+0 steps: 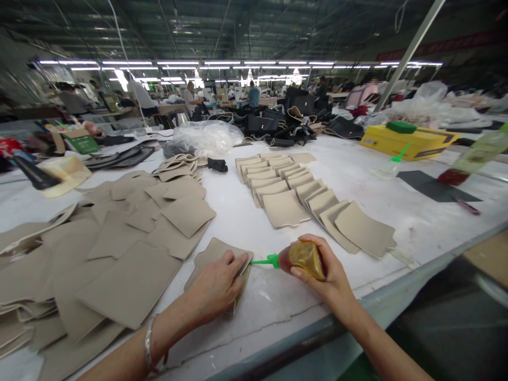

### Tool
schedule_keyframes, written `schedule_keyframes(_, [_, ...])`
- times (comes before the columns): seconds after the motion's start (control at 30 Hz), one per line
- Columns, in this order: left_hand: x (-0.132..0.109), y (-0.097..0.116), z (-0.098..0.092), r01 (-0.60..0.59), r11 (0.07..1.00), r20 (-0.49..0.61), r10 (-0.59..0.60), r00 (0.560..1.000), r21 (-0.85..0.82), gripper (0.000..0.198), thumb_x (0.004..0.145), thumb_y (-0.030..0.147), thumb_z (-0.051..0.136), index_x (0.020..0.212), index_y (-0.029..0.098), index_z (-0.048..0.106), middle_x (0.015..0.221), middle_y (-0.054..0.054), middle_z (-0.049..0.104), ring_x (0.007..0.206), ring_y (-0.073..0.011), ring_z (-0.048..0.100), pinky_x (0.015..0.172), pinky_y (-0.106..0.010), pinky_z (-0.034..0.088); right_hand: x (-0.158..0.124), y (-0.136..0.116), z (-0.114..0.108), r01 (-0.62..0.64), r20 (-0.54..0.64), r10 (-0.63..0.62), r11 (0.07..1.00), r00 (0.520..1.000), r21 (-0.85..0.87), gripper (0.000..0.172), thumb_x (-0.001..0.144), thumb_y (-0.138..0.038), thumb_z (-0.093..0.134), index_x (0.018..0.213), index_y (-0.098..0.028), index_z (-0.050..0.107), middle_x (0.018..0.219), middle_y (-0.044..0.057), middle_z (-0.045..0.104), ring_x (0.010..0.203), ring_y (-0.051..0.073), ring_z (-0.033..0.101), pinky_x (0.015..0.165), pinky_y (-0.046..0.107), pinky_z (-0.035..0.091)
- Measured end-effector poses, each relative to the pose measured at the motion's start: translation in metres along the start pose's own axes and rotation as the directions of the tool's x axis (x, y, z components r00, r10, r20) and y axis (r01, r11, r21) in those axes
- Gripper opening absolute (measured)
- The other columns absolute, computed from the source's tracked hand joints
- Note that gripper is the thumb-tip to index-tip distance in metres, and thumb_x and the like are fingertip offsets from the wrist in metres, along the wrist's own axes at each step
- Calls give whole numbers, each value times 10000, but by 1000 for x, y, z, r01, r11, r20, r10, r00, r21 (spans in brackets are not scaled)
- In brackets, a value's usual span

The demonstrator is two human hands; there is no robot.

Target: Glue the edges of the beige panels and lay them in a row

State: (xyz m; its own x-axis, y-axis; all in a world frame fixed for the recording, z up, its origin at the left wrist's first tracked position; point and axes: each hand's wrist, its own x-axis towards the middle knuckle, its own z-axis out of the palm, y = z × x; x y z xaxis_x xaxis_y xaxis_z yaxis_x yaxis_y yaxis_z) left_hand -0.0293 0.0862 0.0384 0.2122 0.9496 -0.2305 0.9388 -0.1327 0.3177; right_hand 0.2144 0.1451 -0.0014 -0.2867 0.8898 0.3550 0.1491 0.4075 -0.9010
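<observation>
My right hand (323, 272) is closed round a squeeze bottle of amber glue (304, 258), its green nozzle (265, 261) pointing left at the edge of a beige leather piece (214, 253). My left hand (218, 286) lies on that piece with fingers curled over its right edge, lifting the top layer slightly. A bracelet sits on my left wrist.
A large heap of beige pieces (119, 248) covers the white table (389, 180) at left. Overlapping rows of pieces (301, 198) lie ahead. A yellow box (408, 140), another glue bottle (472, 161) and a dark sheet (434, 188) are at right. Other workers sit far back.
</observation>
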Motion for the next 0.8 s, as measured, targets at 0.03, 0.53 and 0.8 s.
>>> schedule_keyframes(0.03, [0, 0, 0, 3, 1000, 1, -3, 1000, -6, 472, 925, 239, 303, 1382, 280, 413, 1080, -51, 540, 901, -212, 615, 833, -344, 457, 2, 1, 0, 8, -16, -8, 1000, 1000, -4, 453, 795, -346, 745, 1173, -301, 499, 1066, -4, 538, 937, 198, 534, 813, 285, 422])
schedule_keyframes(0.53, [0, 0, -1, 9, 1000, 3, -9, 1000, 7, 461, 921, 236, 308, 1363, 277, 432, 1060, -48, 542, 892, -200, 609, 840, -331, 457, 2, 1, 9, -252, 38, 250, 943, 967, 217, 480, 776, -420, 735, 1142, -252, 474, 855, -17, 551, 775, 195, 521, 718, 320, 401])
schedule_keyframes(0.8, [0, 0, -2, 19, 1000, 11, -19, 1000, -1, 473, 920, 249, 306, 1377, 270, 430, 1090, -58, 545, 888, -197, 604, 844, -326, 453, -2, -3, 7, -293, 128, 269, 926, 955, 237, 480, 780, -416, 738, 1146, -249, 476, 856, -21, 559, 791, 197, 527, 724, 316, 402])
